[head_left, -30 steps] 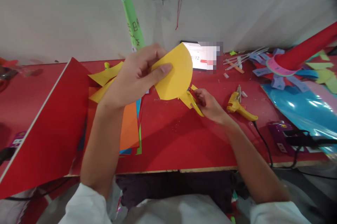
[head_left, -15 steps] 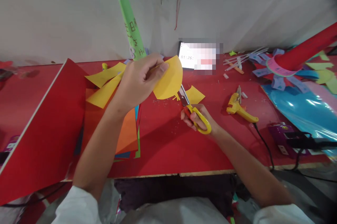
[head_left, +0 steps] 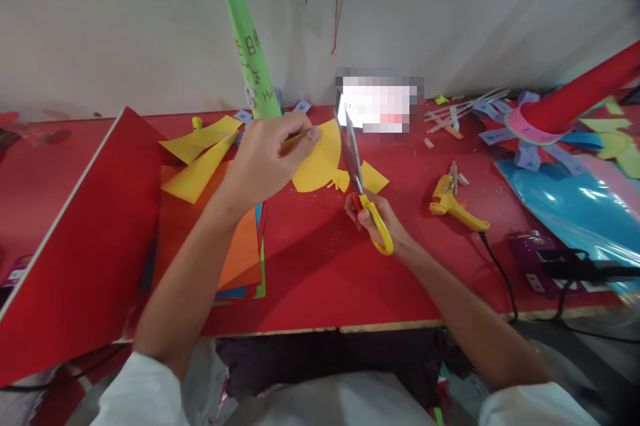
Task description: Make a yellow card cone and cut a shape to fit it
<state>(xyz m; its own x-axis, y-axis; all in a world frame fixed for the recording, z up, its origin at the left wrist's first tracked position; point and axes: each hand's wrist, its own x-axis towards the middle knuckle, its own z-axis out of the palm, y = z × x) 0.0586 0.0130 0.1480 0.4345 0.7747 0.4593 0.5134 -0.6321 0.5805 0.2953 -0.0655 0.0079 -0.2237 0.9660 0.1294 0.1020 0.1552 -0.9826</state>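
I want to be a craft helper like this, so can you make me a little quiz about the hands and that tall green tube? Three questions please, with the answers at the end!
1. Pick one. What is the left hand holding?
A) A paintbrush
B) Yellow paper
C) A cup

2. True or false: the right hand is holding nothing.

3. Fill in the missing word: the green tube has a ____ shape at its top.

Key:
1. B. The fingers pinch it, and its lower edge is curved.
2. False. It holds scissors with yellow and red handles.
3. Star.
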